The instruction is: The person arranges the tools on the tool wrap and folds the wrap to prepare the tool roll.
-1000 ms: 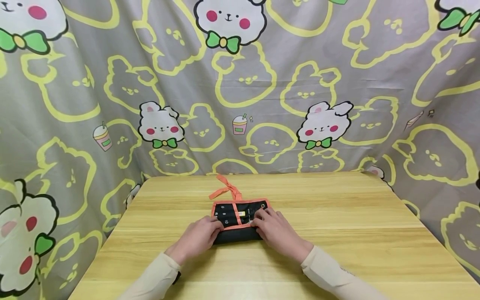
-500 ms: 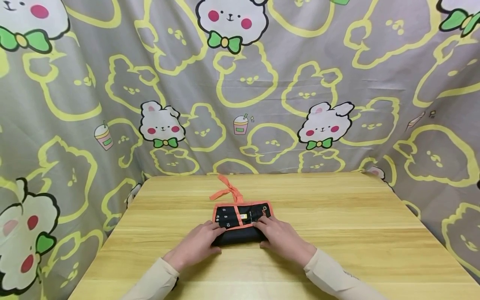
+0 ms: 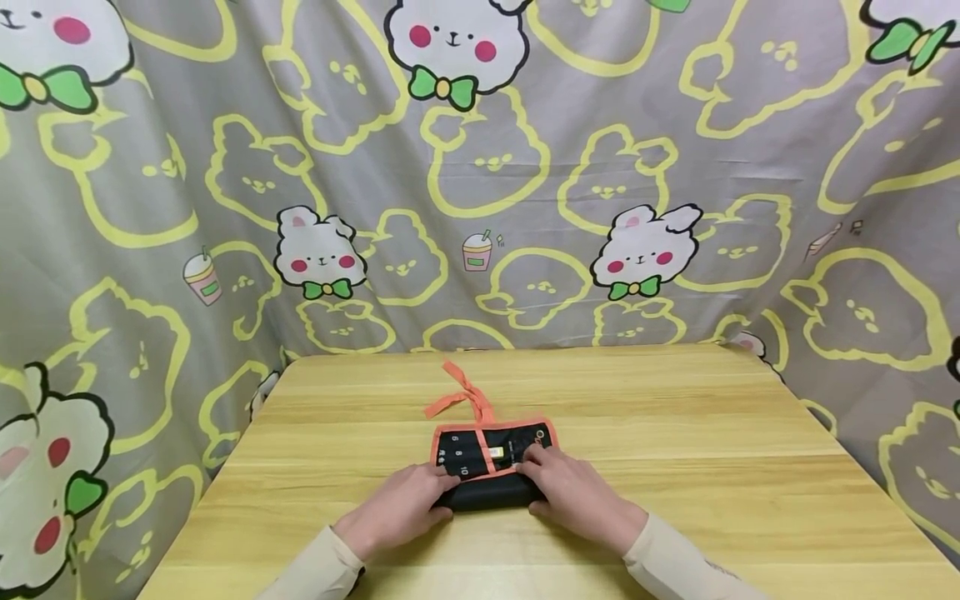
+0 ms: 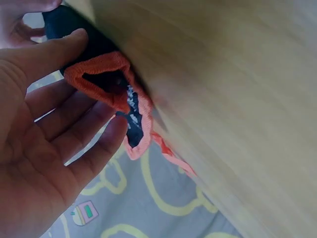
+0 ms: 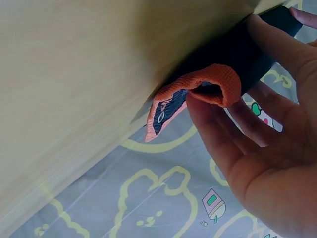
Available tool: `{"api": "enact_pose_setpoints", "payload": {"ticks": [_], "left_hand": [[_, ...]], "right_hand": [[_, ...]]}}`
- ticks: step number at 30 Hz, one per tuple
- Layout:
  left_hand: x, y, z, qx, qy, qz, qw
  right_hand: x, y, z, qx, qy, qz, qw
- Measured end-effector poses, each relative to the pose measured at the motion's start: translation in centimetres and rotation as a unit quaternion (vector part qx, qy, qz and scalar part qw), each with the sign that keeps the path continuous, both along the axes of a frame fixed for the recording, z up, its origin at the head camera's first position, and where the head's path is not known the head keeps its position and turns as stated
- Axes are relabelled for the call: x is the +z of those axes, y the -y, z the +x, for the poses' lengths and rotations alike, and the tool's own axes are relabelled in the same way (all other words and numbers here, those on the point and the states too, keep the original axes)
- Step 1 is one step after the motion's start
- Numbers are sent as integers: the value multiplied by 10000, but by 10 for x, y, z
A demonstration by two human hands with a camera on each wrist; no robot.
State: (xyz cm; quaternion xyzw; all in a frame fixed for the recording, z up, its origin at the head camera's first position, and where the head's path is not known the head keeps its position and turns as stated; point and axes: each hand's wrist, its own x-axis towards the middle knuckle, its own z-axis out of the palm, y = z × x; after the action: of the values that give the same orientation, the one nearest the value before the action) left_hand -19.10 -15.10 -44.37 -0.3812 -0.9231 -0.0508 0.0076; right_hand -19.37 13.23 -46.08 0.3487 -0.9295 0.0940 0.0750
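Note:
A black fabric tool roll (image 3: 489, 493) with orange edging lies partly rolled up on the table, its thick rolled part toward me. Numbers 6, 8 and 10 show on the flat part beyond. My left hand (image 3: 401, 507) grips the rolled part's left end, thumb on the near side and fingers over the top. At the right end my right hand (image 3: 577, 500) holds it the same way. In the left wrist view, the orange-edged end (image 4: 99, 67) shows as a hollow fold between thumb and fingers. The right wrist view shows a similar folded end (image 5: 218, 82). The roll's inside is mostly hidden.
Orange tie straps (image 3: 468, 393) trail from the roll's far edge onto the wooden table (image 3: 675, 425). A grey curtain (image 3: 555, 192) with cartoon bears and rabbits hangs behind the table and along both sides.
Both thumbs have come to the near side of the roll, with the fingers over its top. The tool roll has slid slightly toward me and to the right, its straps trailing along.

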Motion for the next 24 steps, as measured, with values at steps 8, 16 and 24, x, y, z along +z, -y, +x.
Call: {"api": "enact_pose_setpoints", "payload": {"ticks": [8,16,24], "left_hand": [[1,0,0,-223,732,589,9953],[3,2,1,-390,1248,840,9878],[9,4,-2,-350,1922,1062,9750]], "right_hand": [[3,-7,9,204,55,174,9996],[9,-13,14,403,304,39,9987],[10,-22,17,478,830,-458,9944]]}}
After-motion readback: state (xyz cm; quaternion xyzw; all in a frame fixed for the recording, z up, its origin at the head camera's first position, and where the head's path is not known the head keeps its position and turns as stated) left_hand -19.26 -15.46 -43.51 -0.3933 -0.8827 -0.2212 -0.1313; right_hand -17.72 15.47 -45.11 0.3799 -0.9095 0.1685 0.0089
